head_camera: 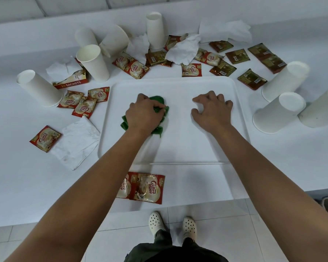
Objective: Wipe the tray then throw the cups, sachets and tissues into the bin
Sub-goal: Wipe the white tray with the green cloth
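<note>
- Tray [178, 86] lies flat on the surface [17, 176], directly ahead, long axis left–right.
- Left hand [144, 114] grips a bunched green cloth [157, 103] on the tray's left half; unwiped area extends rightward.
- Right hand [210, 108] holds nothing, fingertips pressing the tray's right half, likely steadying it.
- Cups [93, 61], sachets [131, 65] and tissues [182, 50] ring the tray; bin not visible.

Office pantry (creamer sachets [138, 66], paper cups [93, 62])

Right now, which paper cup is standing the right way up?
The cup beside the torn sachet box, left of the tray. Its open mouth faces up; the others stand upside down.
</note>
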Demonstrator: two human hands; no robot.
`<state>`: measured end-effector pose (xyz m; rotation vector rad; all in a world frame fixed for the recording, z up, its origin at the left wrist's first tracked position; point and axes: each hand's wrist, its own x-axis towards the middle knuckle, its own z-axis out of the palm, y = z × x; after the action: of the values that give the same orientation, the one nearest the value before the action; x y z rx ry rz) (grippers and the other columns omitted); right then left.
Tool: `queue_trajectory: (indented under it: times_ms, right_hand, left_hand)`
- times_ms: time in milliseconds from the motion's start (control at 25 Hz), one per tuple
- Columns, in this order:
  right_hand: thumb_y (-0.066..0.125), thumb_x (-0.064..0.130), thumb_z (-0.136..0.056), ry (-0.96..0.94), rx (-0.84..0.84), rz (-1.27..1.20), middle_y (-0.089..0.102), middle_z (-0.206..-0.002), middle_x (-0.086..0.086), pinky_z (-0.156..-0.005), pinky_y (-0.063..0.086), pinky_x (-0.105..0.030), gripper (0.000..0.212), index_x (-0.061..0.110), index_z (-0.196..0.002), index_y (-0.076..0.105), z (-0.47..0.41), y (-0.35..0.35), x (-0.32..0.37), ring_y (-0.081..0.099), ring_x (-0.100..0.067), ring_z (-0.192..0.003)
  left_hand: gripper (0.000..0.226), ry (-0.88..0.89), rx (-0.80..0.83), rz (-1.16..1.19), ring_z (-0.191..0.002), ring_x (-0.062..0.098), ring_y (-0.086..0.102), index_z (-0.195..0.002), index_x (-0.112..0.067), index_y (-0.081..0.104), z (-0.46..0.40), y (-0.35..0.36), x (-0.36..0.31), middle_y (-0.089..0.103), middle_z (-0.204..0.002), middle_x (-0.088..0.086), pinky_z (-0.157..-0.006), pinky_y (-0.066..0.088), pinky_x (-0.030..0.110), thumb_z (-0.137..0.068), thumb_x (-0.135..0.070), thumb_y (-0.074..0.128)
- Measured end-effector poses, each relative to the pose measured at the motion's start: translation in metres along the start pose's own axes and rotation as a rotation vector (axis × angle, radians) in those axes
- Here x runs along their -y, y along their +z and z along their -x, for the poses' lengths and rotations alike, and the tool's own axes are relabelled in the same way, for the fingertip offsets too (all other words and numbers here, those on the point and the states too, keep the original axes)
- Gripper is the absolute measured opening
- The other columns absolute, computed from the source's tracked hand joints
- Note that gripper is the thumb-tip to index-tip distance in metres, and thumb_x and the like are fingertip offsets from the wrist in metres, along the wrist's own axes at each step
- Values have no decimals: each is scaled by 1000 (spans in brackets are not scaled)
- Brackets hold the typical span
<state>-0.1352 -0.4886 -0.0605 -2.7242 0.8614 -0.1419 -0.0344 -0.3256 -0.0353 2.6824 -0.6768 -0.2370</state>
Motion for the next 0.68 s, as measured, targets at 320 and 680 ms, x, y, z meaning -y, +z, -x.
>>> queue_trajectory:
  times_ms: [320, 680]
  right_hand:
    - [51, 49, -80, 39, -108, 3, 33, -148, -8, -112, 16, -53, 69, 16, -139, 37, -41, 5, -20, 26, -30, -138]
    - [38, 57, -86, 97, 44, 105, 1, -159, -4, -116, -7, -51, 81, 20, -149, 5, -54, 8, -22, -5, -26, -146]
  left_hand:
    - [25, 67, -184, 82, -106, 23, 50, -110, -40, 67, -41, 9, -46, 45, -124, 1, -78, 38, 30, -87, -45, 57]
    - [27, 82, -150, -25, -101, 24, 58, -105, -35, 68, -86, 42, -92, 46, -124, 3, -94, 35, 37, -83, -48, 60]
